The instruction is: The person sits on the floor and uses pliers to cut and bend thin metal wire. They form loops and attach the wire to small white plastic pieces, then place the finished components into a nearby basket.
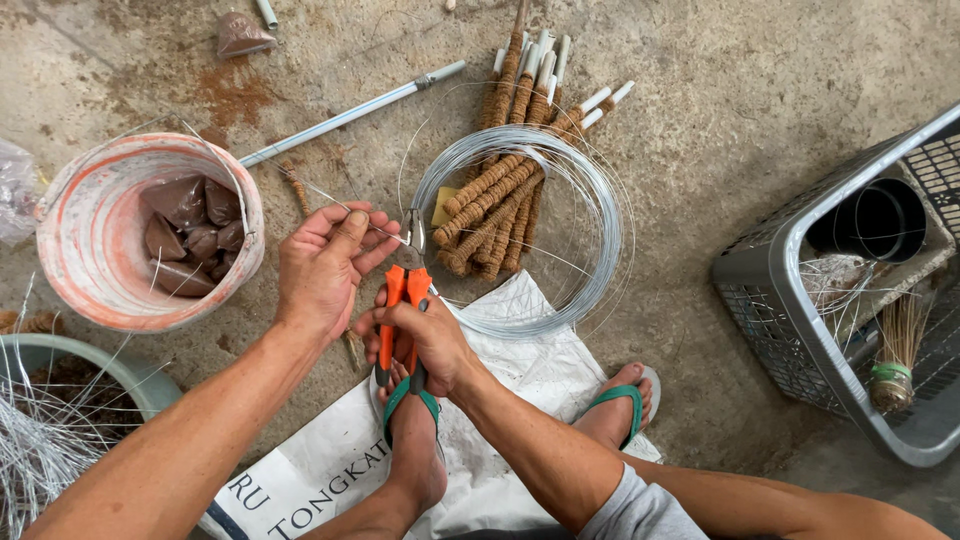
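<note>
My right hand [425, 335] grips orange-handled pliers [403, 290], jaws pointing away at a thin steel wire [345, 208]. My left hand [328, 262] pinches that wire just left of the jaws, fingers curled around it. The wire leads toward a coil of silver wire [590, 230] lying on the concrete floor. Under and inside the coil lie several sticks wrapped in brown coir [495, 195] with white pipe ends. My feet in green flip-flops rest on a white woven sack [520, 365] below the hands.
A pink-white bucket [75, 250] with brown packets stands at left. A green basin [150, 385] with cut wire pieces sits lower left. A long white pipe [350, 112] lies on the floor. A grey plastic basket [790, 320] with a broom is at right.
</note>
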`<state>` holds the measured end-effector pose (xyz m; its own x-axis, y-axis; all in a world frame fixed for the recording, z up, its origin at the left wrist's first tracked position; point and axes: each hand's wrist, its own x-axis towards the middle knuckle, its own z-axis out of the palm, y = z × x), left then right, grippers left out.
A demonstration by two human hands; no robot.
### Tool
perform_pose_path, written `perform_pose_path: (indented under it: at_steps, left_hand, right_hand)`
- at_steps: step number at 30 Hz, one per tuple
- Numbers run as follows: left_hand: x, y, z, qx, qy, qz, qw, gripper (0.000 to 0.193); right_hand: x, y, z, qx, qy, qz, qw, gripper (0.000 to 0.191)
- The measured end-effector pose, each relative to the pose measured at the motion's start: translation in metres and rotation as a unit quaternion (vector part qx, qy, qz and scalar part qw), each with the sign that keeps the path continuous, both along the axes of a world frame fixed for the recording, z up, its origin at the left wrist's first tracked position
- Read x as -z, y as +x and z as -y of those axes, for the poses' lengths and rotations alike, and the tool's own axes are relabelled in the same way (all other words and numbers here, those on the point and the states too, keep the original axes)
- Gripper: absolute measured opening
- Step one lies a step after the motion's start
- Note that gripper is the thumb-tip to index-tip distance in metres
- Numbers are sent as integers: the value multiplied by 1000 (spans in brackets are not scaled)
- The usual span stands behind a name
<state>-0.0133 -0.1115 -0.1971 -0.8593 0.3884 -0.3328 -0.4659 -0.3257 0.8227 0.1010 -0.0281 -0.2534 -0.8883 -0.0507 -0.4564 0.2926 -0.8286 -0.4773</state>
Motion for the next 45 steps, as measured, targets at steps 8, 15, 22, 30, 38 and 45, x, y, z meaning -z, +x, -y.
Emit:
perform_pose_path:
  at_steps: [8, 15, 22, 30, 38, 45]
  left_hand:
    - [-1, 1, 1, 0, 1, -6, 1000, 15]
    - [-4, 2, -3, 9, 18, -8, 1000, 14]
    - [-4, 2, -3, 14, 5, -9, 1000, 15]
    - [-4, 2, -4, 8, 3, -11, 1000, 15]
    - [-4, 3, -2, 1, -11, -18, 1000, 15]
    - [-3, 3, -2, 0, -2, -16, 1000, 15]
  right_hand:
    - [-2, 1, -1, -18, 39, 6, 999, 18]
    - [0, -1, -7, -46, 113, 12, 992, 34]
    - [7, 2, -8, -67, 169, -46, 982, 46]
    - [1, 1, -10, -60, 161, -12, 985, 40]
    - [3, 4, -5, -43, 151, 6, 988, 37]
    - [-1, 4, -7, -50, 129, 20, 990, 29]
